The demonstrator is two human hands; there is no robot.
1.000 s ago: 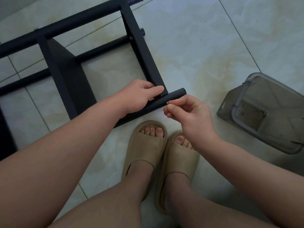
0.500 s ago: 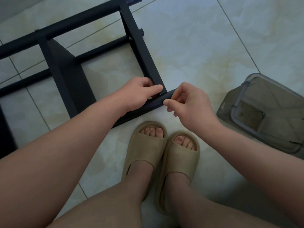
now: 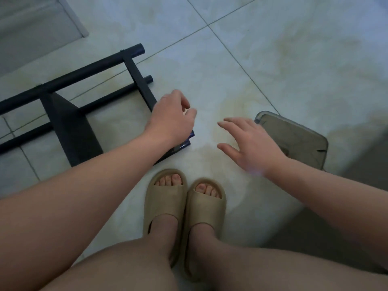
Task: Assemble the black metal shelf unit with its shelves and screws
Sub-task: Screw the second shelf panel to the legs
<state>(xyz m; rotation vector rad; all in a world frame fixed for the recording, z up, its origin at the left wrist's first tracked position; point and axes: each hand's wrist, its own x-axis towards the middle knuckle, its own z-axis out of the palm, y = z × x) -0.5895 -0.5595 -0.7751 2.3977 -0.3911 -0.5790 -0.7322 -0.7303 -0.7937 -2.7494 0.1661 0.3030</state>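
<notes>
A pale, glossy tiled floor (image 3: 262,59) fills the view. On it lies one black metal shelf unit (image 3: 71,131), on its side. Three of its long round tubes show, joined by two flat black cross pieces, one broad and one narrow. Right of the unit, well apart from it, stands one grey translucent plastic container (image 3: 298,139). Just in front of the unit's nearest tube end are two tan foam slide sandals (image 3: 184,198), side by side on the person's feet.

There are two bare hands. The left hand (image 3: 170,118) lies on the unit's near corner, where the narrow cross piece meets the nearest tube. Its fingers (image 3: 185,105) are curled, but whether they clasp the metal I cannot tell. The right hand (image 3: 249,143) hovers between the unit and the container, its fingers (image 3: 228,125) straight and spread wide, holding nothing.
</notes>
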